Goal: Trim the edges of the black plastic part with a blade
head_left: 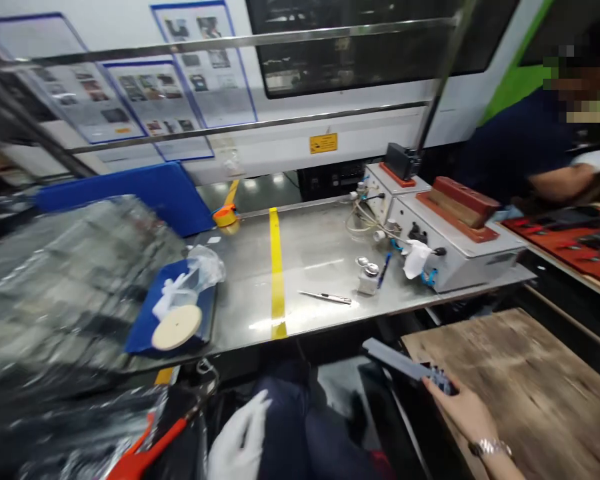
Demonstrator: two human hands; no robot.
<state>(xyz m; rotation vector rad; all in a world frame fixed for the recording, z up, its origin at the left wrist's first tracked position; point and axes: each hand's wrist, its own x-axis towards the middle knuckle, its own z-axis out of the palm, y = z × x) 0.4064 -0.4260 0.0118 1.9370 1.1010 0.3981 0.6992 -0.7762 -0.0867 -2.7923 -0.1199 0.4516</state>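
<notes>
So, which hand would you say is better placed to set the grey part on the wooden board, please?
Probably the right hand: it holds the grey part near the board, while the gloved left hand is farther away and looks empty.

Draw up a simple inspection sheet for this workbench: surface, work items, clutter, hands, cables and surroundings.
Surface: metal table with a yellow strip across it.
Work items: long grey part, in the right hand.
Clutter: slim pointed tool, small container with a shiny lid, blue pen, orange roll; round cream disc at the left.
Hands: right hand bare, gripping the grey part; left hand in a white glove, nothing seen in it.
Cables: thin lines by the front pale box; where they end is unclear.
Surroundings: wooden board at right, posted sheets behind, another person's arm at far right.
</notes>
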